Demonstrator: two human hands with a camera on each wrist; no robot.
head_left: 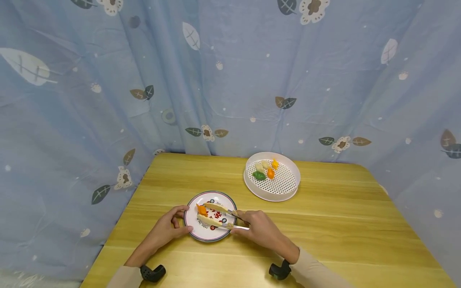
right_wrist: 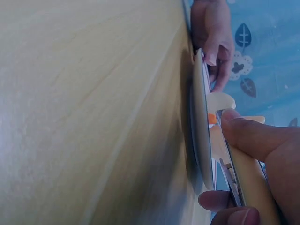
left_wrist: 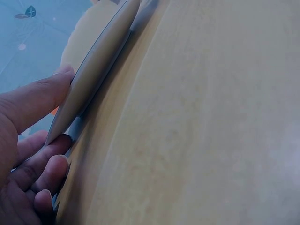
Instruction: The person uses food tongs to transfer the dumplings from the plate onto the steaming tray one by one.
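Observation:
My left hand (head_left: pixel 166 227) pinches the left rim of a round white plate (head_left: pixel 196 199) with a coloured edge and printed pattern. In the left wrist view the thumb lies on the rim and fingers curl beneath the plate (left_wrist: pixel 96 75). From the right, my right hand (head_left: pixel 260 228) grips metal tongs (head_left: pixel 216 207) with cream-coloured tips, which reach low over the plate. A small orange piece (head_left: pixel 202 210) sits between the tong tips at the plate's left part. The right wrist view shows thumb and fingers around the handle of the tongs (right_wrist: pixel 248 180).
Behind and to the right of the plate stands a round white basket (head_left: pixel 273 196) with a perforated bottom. Inside lie a green piece (head_left: pixel 259 175), an orange one (head_left: pixel 270 173), a yellow one (head_left: pixel 275 164) and cream ones (head_left: pixel 265 164). A blue patterned curtain (head_left: pixel 245 80) borders the wooden table (head_left: pixel 342 224).

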